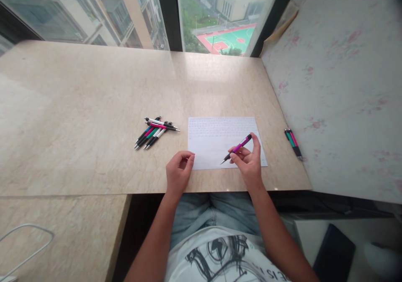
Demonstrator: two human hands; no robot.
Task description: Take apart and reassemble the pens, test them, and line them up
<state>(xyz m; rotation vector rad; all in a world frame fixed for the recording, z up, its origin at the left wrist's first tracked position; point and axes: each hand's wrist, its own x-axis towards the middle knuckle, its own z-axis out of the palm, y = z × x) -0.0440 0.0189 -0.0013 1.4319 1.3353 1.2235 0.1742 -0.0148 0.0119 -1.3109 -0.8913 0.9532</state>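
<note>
My right hand point(249, 158) grips a purple and black ballpoint pen point(241, 144) over the lower right of a sheet of paper point(209, 150). The pen slants, its metal tip pointing down to the left and its black end near my raised index finger. Rows of writing or print fill the upper part of the sheet, too small to read. At the sheet's lower left edge, my left hand point(180, 171) is curled with thumb and index finger close together; whether anything is between them I cannot make out. Left of the paper lies a crossed pile of several pens point(153, 133).
Green and pink pens point(293, 144) lie by the flowered wall point(339, 89) on the right. The stone-look countertop point(94, 106) runs back to a window point(226, 18). A white cable point(40, 227) loops on the lower surface at the left.
</note>
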